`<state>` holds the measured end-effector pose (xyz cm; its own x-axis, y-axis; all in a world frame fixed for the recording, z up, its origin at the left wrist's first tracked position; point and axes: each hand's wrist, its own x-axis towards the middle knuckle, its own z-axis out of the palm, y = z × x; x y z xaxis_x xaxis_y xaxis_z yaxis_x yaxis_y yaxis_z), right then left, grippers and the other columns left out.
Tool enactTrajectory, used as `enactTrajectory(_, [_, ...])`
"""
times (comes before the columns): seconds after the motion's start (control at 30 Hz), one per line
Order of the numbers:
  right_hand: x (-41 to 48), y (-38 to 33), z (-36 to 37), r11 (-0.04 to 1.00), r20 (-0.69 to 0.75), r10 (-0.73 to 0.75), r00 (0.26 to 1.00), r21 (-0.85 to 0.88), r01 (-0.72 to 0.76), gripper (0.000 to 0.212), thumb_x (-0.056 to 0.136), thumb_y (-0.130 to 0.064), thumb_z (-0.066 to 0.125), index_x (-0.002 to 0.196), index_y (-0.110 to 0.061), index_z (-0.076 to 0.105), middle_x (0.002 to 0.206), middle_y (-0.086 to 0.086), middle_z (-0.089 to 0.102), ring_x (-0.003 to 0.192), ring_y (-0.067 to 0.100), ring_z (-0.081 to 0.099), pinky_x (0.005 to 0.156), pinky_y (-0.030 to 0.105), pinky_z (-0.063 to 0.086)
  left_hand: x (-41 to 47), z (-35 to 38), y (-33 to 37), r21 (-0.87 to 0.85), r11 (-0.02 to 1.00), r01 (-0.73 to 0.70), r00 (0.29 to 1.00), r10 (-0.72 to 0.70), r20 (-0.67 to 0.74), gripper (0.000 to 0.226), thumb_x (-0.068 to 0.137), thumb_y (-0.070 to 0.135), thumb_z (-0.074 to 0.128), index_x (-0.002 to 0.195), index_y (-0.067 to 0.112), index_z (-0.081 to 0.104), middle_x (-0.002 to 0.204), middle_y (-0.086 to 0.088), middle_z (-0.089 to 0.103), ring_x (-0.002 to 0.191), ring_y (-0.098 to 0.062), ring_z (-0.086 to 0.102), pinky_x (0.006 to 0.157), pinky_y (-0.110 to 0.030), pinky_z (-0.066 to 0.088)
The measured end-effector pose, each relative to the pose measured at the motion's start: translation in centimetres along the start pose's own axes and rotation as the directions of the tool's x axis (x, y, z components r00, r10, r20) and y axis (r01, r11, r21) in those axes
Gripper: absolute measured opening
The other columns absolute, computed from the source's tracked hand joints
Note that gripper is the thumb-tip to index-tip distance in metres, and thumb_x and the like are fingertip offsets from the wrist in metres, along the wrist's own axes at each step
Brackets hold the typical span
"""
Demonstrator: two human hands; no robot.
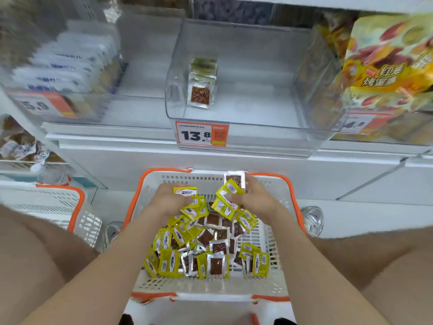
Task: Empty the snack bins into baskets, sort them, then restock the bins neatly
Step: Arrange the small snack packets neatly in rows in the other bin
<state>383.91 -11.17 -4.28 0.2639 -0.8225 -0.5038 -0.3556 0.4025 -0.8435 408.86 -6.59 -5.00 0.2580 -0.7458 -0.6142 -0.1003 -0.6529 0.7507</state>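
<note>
In the basket (178,181) — both hands (167,199) (256,198) grip packets (185,191).

The left hand (168,200) grips packets (210,242) that bury its fingertips. The right hand (256,199) shows only a thumb across its own bunch. Print on the packets is too small to read. The bin (63,59) of white bags at upper left is smeared with blur, and so is its price tag (39,104). The yellow bag (386,66) and the second basket (46,202) are cut off by the picture's edges.
</note>
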Motion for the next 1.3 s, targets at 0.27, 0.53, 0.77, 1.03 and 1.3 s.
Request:
enactTrajectory(0.27, [-3.8, -7.6, -0.6, 0.979, 0.171, -0.200, 0.965, -0.004, 0.203, 0.048, 0.087, -0.003, 0.083, 0.130, -0.015, 0.066, 0.109, 0.003, 0.079, 0.096, 0.017, 0.076, 0.074, 0.025, 0.058, -5.5, -3.3, 7.8, 0.097, 0.978, -0.182, 0.948, 0.148, 0.281, 0.042, 0.085, -0.001, 0.082, 0.119, 0.016, 0.067, 0.114, -0.015, 0.076, 0.087, -0.022, 0.076, 0.076, -0.038, 0.064])
enactTrajectory(0.53, [-7.2, -11.7, -1.0, 0.940, 0.190, -0.258, 0.947, -0.176, 0.291, 0.053, 0.078, -0.029, 0.093, 0.125, -0.027, 0.068, 0.108, -0.004, 0.080, 0.101, 0.018, 0.077, 0.096, 0.046, 0.059, -10.4, -3.7, 10.0, 0.022, 0.940, -0.342, 0.909, 0.325, 0.262, 0.032, 0.088, 0.011, 0.082, 0.113, 0.010, 0.062, 0.100, -0.014, 0.079, 0.087, -0.034, 0.076, 0.084, -0.052, 0.058])
enactTrajectory(0.77, [-9.0, -12.7, -1.4, 0.933, 0.058, -0.306, 0.950, -0.179, 0.311, 0.054, 0.067, -0.031, 0.100, 0.113, -0.024, 0.071, 0.100, 0.002, 0.080, 0.097, 0.025, 0.076, 0.094, 0.048, 0.060, -12.5, -1.3, 9.6, -0.309, 0.917, -0.251, 0.887, 0.346, 0.306, 0.036, 0.096, 0.025, 0.070, 0.128, 0.009, 0.067, 0.118, -0.018, 0.076, 0.106, -0.038, 0.073, 0.096, -0.050, 0.059])
enactTrajectory(1.03, [-10.6, -13.7, -1.9, 0.949, 0.136, -0.313, 0.940, 0.006, 0.315, 0.045, 0.088, -0.004, 0.081, 0.127, -0.017, 0.064, 0.094, 0.000, 0.080, 0.085, 0.016, 0.077, 0.072, 0.026, 0.058, -12.0, -2.2, 10.6, -0.257, 0.925, -0.278, 0.912, 0.339, 0.232, 0.028, 0.098, 0.010, 0.069, 0.126, 0.011, 0.070, 0.116, -0.014, 0.077, 0.108, -0.038, 0.073, 0.102, -0.057, 0.055])
enactTrajectory(1.3, [-11.0, -14.6, -2.4, 0.852, -0.063, -0.480, 0.875, -0.271, 0.448, 0.058, 0.066, -0.023, 0.099, 0.114, -0.028, 0.067, 0.089, -0.003, 0.078, 0.071, 0.020, 0.073, 0.070, 0.044, 0.063, -12.4, -2.4, 11.2, -0.012, 0.898, -0.441, 0.871, 0.431, 0.235, 0.020, 0.096, 0.028, 0.075, 0.114, 0.035, 0.072, 0.118, 0.012, 0.076, 0.117, -0.002, 0.064, 0.108, -0.037, 0.047])
